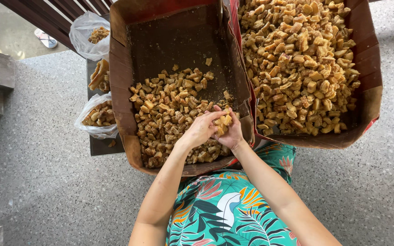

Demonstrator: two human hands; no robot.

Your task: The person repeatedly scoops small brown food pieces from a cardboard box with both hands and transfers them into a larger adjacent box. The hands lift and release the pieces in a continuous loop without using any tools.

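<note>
Golden-brown fried chunks (172,114) half fill the left cardboard box (119,91), heaped toward its near end. Over that heap's near right corner, the left hand (200,130) and right hand (230,131) meet, fingers curled together around a small clump of pieces (224,122). Right of this box, touching it, a second cardboard box (370,82) is piled full. Left of it, clear plastic bags (94,119) hold more chunks on the speckled floor (46,182).

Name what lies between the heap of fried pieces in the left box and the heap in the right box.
In the head view, only the two cardboard boxes' adjoining walls separate the left heap from the right heap.
</note>
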